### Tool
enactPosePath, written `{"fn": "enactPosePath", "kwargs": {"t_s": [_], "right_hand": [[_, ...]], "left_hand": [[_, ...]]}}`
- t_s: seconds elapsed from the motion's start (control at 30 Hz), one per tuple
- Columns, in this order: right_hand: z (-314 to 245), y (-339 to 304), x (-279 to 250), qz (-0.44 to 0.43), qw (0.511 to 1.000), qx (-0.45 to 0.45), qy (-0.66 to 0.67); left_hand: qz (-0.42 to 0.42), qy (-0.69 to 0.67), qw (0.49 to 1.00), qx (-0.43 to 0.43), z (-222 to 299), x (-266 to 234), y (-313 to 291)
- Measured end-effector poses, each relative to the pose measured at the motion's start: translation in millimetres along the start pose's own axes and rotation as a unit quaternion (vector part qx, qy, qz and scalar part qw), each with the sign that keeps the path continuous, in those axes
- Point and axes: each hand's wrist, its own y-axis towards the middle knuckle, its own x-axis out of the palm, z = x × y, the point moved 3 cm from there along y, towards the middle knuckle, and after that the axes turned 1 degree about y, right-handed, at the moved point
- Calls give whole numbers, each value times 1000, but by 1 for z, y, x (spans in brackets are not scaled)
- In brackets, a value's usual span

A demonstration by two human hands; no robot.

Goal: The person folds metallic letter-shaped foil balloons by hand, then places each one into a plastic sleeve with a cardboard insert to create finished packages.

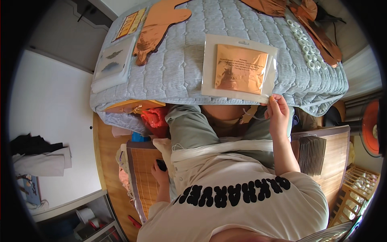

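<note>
On the quilted grey mattress lies a clear plastic bag with a hang hole at its top and a folded copper-coloured foil piece inside. My right hand pinches the bag's lower right corner between thumb and finger. Low at my left side, my left hand is closed round a small black object, whose kind I cannot make out. A flat copper foil shape, like a deflated balloon, lies farther back to the left of the bag.
A stack of clear plastic bags sits at the mattress's left edge. Rows of small white rolls lie at the right, beside more copper foil pieces. A red plastic bag hangs below the front edge; a fan stands far right.
</note>
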Motion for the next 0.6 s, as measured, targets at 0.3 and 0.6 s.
{"fn": "enactPosePath", "kwargs": {"t_s": [0.3,0.6], "right_hand": [[1,4,0,-17,1000,3,20],[5,1,1,-18,999,4,30]], "left_hand": [[-42,-4,999,-17,8,-10,12],[-19,-76,997,-24,-1,-3,14]]}}
